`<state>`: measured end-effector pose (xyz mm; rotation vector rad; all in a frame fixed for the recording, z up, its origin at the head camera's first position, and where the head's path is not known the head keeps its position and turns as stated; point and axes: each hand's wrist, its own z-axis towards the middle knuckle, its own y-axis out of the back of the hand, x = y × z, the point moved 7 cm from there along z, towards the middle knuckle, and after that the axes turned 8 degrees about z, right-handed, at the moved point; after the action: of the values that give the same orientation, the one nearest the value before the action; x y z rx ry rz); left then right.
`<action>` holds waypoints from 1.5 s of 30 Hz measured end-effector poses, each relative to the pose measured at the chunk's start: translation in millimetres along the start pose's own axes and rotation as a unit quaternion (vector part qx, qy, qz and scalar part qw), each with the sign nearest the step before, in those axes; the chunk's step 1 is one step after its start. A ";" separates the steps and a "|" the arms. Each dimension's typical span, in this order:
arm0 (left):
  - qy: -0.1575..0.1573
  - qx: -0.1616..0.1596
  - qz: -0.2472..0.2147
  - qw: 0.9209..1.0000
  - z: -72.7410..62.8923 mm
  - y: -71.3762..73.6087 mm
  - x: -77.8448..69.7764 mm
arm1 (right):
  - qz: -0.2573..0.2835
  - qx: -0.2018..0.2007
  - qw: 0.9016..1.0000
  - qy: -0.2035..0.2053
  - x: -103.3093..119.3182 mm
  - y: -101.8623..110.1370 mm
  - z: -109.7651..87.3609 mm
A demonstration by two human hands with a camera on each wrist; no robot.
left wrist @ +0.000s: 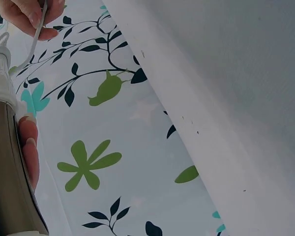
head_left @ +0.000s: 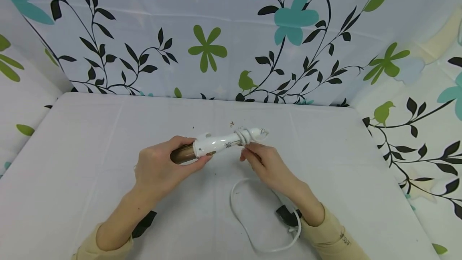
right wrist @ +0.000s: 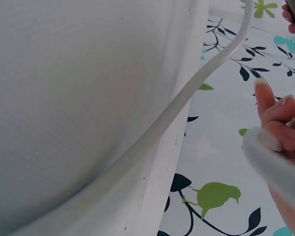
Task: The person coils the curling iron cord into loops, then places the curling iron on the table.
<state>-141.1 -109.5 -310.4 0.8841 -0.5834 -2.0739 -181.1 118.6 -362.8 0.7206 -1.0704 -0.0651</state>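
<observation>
- The left hand (head_left: 159,167) has its fingers curled round the brown part of the tool (head_left: 216,144), above the surface (head_left: 187,224).
- The right hand (head_left: 268,160) pinches the white cord (head_left: 244,136) near its coils.
- Winding or unwinding seems in hand; the next move calls for a steady left grip.

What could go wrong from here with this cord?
The slack loop beside the right sleeve might catch there. The turns of cord sit near the end of the white handle, so they could slip off if the right hand lets go. A hard tug might twist the tool held by the left hand.
</observation>
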 end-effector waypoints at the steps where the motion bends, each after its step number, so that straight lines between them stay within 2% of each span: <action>1: 0.007 0.000 0.004 1.000 0.6 0.5 1.6 | 0.008 -0.007 1.000 -0.005 -0.9 1.8 -0.2; 6: 0.020 -0.002 0.016 1.000 1.9 1.4 6.2 | 0.047 -0.034 0.998 -0.028 -5.8 9.0 -0.9; 12: 0.026 -0.005 0.005 1.000 1.5 1.0 7.7 | 0.076 -0.007 0.996 -0.038 -6.9 4.0 0.6; 20: 0.082 0.004 0.025 0.996 2.4 1.4 21.4 | 0.066 0.031 0.997 -0.012 0.6 -0.1 0.6; 23: 0.098 0.013 0.022 0.995 2.0 -0.4 26.0 | 0.067 0.034 0.997 -0.003 2.6 -0.1 1.0; 27: 0.101 0.015 0.016 0.995 2.1 0.9 26.2 | 0.065 0.015 0.998 -0.006 0.6 2.9 0.3; 33: 0.079 -0.015 0.019 0.997 5.9 7.2 24.3 | 0.050 -0.043 0.997 -0.035 -4.5 11.4 -0.9; 40: 0.083 -0.023 0.005 0.996 7.1 10.8 24.9 | 0.080 -0.067 0.991 -0.081 -11.6 15.9 -1.7; 45: 0.084 -0.029 -0.002 0.996 6.5 13.2 26.7 | 0.111 -0.068 0.987 -0.090 -13.5 16.6 -1.2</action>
<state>-151.3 -138.1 -307.9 1.0134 -0.4293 -1.9861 -191.6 137.2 -364.2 0.4761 -1.3009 -0.0116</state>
